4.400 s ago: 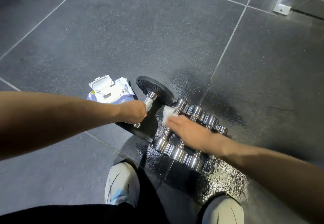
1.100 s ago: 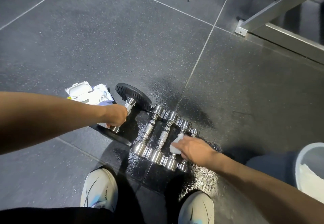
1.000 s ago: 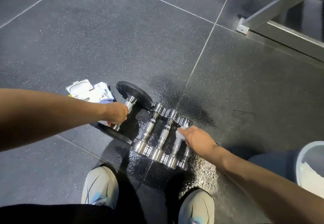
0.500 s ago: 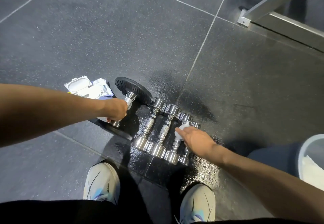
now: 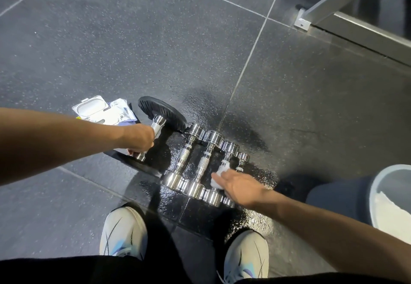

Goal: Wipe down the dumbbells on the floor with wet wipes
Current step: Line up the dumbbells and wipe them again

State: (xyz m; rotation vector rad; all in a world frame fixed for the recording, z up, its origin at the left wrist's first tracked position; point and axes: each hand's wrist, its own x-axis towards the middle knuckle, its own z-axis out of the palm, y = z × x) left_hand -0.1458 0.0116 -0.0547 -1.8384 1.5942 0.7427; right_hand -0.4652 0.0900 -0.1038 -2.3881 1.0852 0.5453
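step in hand looks like wiping the third chrome dumbbell [image 5: 219, 177] in the row at frame centre. to do it well: press the wipe [image 5: 220, 172] round the handle, run it end to end, then do both heads; the floor [image 5: 133, 39] is wet there, so the bars may roll or slip.

right hand [image 5: 239, 184], centre right: fingers straight and nearly together, flat on the wipe, pressing it on the third dumbbell's handle, not curled round it.

left hand [image 5: 139, 139], centre left: fingers clamped round the handle of the plate dumbbell [image 5: 162, 116], seemingly as a brace.

wipe pack [image 5: 104, 111], lid open, lies on the floor at left, just beside that plate. bin [image 5: 382, 185] at right edge.
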